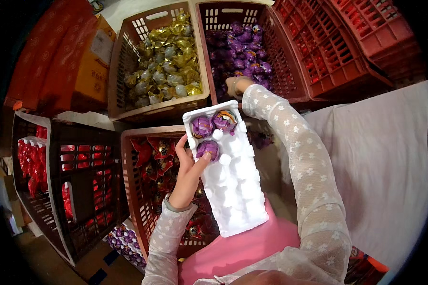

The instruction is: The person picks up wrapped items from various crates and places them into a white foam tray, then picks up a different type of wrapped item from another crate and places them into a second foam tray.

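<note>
- Sitting at the far side: red-brown crate (pixel 286 56) of purple-wrapped balls (pixel 246 50).
- White foam tray (pixel 235 211): held before the body, three balls (pixel 202 127) at its far end. Probably light, stiff, snaps easily; take the long edge.
- Left hand (pixel 188 176): fingers grasping tray's left edge, thumb on the nearest ball (pixel 203 146).
- Right hand (pixel 238 86): in the crate, fingers hidden, can't tell their grip.
- Balls: likely slick, crushable; cup lightly.

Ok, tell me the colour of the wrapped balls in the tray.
The wrapped balls are mainly purple, one also showing orange; best seen in the head view.
</note>
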A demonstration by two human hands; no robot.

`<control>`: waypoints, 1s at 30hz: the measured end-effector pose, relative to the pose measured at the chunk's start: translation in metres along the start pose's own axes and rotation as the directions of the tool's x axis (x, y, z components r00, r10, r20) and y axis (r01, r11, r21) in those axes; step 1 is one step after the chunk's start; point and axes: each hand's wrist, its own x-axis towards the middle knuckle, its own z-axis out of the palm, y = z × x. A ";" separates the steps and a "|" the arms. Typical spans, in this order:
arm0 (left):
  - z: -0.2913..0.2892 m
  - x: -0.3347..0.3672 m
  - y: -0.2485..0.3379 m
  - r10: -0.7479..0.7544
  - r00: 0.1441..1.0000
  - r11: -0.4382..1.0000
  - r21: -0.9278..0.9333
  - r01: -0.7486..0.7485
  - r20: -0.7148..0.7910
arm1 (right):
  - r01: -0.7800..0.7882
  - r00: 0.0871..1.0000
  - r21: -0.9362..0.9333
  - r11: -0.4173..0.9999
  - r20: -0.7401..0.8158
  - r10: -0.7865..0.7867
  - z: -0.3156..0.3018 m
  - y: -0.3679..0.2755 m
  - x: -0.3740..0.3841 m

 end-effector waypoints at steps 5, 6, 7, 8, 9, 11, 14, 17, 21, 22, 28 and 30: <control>-0.003 -0.002 -0.003 0.032 0.999 0.999 0.001 -0.032 0.000 | 0.015 0.997 -0.035 0.999 -0.079 -0.018 -0.003 -0.014 -0.031; 0.000 -0.004 -0.001 0.020 1.000 1.000 -0.006 -0.020 0.004 | -0.025 0.998 -0.044 0.999 0.056 0.027 0.005 -0.007 -0.010; 0.001 -0.004 0.000 0.018 1.000 1.000 -0.012 -0.018 0.003 | -0.045 0.997 -0.035 0.998 0.064 0.047 0.007 -0.004 -0.003; 0.001 -0.005 0.002 0.016 1.000 1.000 -0.017 -0.016 0.002 | -0.065 0.995 -0.026 0.998 0.071 0.066 0.010 0.002 0.003; 0.002 -0.004 0.003 0.017 1.000 1.000 -0.013 -0.017 0.007 | -0.085 0.993 -0.014 0.996 0.078 0.086 0.014 0.010 0.012; 0.013 0.006 -0.002 0.000 0.998 1.000 -0.020 0.001 0.069 | -0.118 0.990 -0.063 0.991 0.064 0.122 0.044 0.066 0.029; -0.004 -0.006 0.004 0.011 1.000 1.000 -0.026 -0.010 0.003 | -0.007 1.000 0.006 1.000 0.019 0.007 0.002 0.024 -0.023; -0.002 -0.004 0.004 0.012 1.000 1.000 -0.029 -0.012 0.005 | -0.144 0.911 0.644 0.751 -0.209 0.354 0.004 0.043 -0.053; 0.000 -0.006 0.005 0.010 1.000 0.999 -0.031 -0.010 -0.008 | 0.510 0.853 0.848 -0.143 -0.476 0.215 0.008 0.042 -0.140; 0.001 -0.003 0.001 0.025 1.000 0.999 -0.033 -0.025 0.003 | 0.544 0.830 0.750 -0.375 -0.547 0.110 0.010 0.041 -0.171; -0.011 0.005 -0.006 0.037 0.999 0.999 -0.036 -0.037 0.006 | 0.520 0.702 0.534 -0.667 -0.712 -0.023 0.051 0.011 -0.236; -0.020 0.005 -0.002 0.041 0.999 0.998 -0.052 -0.040 0.018 | 0.523 0.679 0.537 -0.662 -0.732 -0.057 0.061 -0.003 -0.249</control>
